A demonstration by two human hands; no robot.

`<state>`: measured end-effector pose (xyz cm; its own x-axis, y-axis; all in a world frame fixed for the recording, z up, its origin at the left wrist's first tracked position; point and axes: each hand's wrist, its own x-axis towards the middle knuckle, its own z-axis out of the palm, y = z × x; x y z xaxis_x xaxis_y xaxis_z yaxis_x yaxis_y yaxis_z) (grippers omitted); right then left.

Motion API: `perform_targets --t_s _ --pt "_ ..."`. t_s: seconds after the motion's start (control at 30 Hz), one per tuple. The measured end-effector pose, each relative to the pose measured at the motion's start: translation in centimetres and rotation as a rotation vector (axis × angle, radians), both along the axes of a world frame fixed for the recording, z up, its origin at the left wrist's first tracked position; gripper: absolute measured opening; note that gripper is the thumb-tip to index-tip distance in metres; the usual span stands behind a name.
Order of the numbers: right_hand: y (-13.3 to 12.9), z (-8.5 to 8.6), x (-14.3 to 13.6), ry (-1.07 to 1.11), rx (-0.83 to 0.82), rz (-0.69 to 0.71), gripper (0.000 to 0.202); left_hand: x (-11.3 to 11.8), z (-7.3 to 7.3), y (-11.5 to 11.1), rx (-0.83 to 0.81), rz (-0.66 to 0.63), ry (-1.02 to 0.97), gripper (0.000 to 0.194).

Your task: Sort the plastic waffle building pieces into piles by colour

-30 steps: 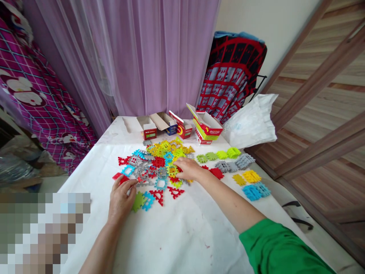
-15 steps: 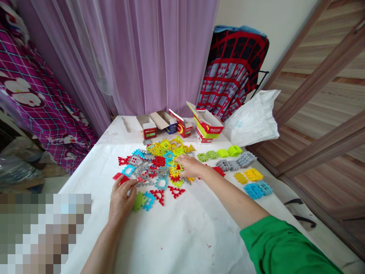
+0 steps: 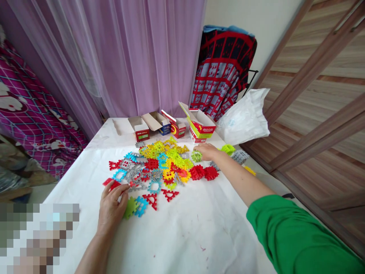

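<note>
My left hand (image 3: 111, 204) rests at the near left of a heap of plastic interlocking building pieces (image 3: 152, 164). Its fingers are apart, with the fingertips by a flat red piece (image 3: 111, 183). Close to that thumb lie a green piece (image 3: 131, 208) and a blue piece (image 3: 141, 206) with toothed edges. Right of the heap, my right hand (image 3: 207, 151) is curled down over a light-green interlocking piece (image 3: 196, 156) in the row of green ones. Its fingertips are partly hidden. Two red stacks (image 3: 203, 173) lie just in front of it.
Along the back of the white-covered table (image 3: 176, 236) stand several opened cardboard boxes (image 3: 201, 127). A white plastic bag (image 3: 243, 116) is at the right rear. Lime stacks (image 3: 228, 149), grey stacks (image 3: 240, 156) and yellow pieces (image 3: 250, 170) show beyond my right arm.
My right hand has left the heap and moved right to the green pieces. The left hand stays beside the red piece. The view has turned slightly to the right.
</note>
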<state>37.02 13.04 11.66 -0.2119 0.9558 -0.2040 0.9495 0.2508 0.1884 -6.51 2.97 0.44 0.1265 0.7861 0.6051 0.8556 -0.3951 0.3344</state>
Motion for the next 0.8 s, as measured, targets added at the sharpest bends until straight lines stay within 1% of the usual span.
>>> perform_targets --t_s 0.13,0.47,0.6,0.7,0.8 --pt "0.1 -0.6 -0.5 -0.019 -0.026 -0.011 0.057 0.0 0.1 -0.1 -0.013 0.008 0.002 0.027" --pt "0.3 -0.9 -0.4 -0.064 -0.089 -0.042 0.056 -0.1 0.0 -0.1 -0.047 0.01 0.008 0.028" --pt "0.2 -1.2 -0.3 -0.07 -0.094 -0.05 0.064 -0.2 0.0 -0.1 -0.056 0.012 0.008 0.028" --pt "-0.1 -0.6 -0.2 -0.038 -0.071 -0.067 0.069 -0.2 -0.1 0.0 -0.054 0.011 -0.001 0.028" --pt "-0.7 0.5 -0.3 0.011 -0.019 -0.111 0.069 -0.2 -0.1 0.0 -0.058 0.011 -0.007 0.028"
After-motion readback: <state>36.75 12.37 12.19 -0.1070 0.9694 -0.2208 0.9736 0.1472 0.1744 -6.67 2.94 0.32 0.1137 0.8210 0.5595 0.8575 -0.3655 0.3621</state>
